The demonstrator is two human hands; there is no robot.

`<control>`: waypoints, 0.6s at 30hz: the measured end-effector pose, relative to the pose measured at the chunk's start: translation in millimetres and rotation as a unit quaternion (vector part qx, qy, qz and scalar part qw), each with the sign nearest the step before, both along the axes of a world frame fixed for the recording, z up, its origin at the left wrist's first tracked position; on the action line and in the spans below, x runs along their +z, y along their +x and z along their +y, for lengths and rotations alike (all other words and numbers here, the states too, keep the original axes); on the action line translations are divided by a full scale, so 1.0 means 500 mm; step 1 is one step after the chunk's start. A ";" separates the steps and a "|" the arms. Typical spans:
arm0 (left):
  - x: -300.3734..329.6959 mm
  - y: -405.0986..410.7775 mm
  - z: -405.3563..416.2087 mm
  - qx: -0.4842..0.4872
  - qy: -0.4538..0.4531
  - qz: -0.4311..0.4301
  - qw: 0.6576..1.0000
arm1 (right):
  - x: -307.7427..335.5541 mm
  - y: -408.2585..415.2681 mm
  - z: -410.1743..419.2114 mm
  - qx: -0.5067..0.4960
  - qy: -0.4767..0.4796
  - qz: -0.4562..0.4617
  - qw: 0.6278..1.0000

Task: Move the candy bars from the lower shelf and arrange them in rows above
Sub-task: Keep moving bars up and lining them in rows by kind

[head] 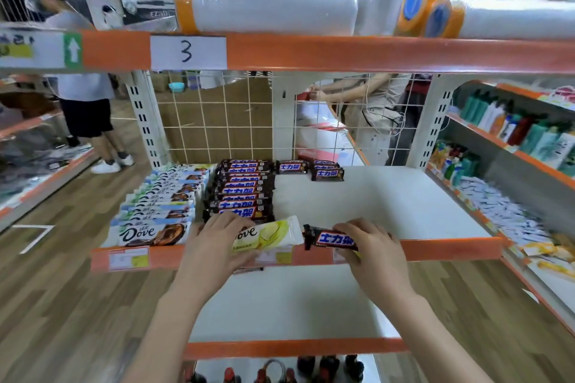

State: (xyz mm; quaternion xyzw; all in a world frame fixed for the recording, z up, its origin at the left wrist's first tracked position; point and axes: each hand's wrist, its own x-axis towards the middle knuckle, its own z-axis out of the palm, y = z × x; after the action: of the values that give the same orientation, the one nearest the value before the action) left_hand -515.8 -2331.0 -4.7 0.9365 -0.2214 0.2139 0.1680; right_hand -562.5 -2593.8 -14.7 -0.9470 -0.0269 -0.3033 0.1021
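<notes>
The left hand (214,246) holds a pale yellow Dove bar (270,235), with the fingers curled over its left end, so the first letter of the name is hidden. The right hand (371,250) grips a brown Snickers bar (331,238) at its right end; that end is covered by the fingers and only the left part shows. Both bars sit right at the orange front edge (451,247) of the white middle shelf (373,202), near the 6 o'clock side of it, and the two bars are just beside each other without touching. On the shelf at about 9 o'clock lies a row of Dove bars (161,205), each one partly tucked under the next, so only the front one can be read well. Just to the right of it is a row of Snickers bars (241,191), also overlapping. At 12 o'clock, by the wire back grid (217,121), are a few more Snickers bars (326,173); there seem to be three or four, but they are small and hard to count. The lower shelf (280,305) is partly hidden by both arms. Under the front edge, something dark (248,270) peeks out below the left hand, maybe another bar. Above, an orange rail carries a paper label (188,52) with the number 3.
</notes>
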 end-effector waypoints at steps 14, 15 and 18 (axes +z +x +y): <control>0.066 0.196 -0.065 0.005 -0.006 0.011 1.000 | 0.059 0.245 -0.024 0.005 0.007 0.074 0.997; 0.068 0.209 -0.070 0.006 -0.007 0.023 1.000 | 0.062 0.262 -0.021 0.006 0.007 0.082 0.997; 0.070 0.246 -0.075 0.009 -0.015 0.044 0.999 | 0.065 0.311 -0.015 0.019 0.023 0.080 0.996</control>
State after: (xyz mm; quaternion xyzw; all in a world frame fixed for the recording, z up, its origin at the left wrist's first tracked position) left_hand -392.7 -2368.6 30.2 0.9443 -0.2027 0.1772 0.1893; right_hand -406.9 -2601.5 17.6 -0.9649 -0.0294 -0.2256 0.1314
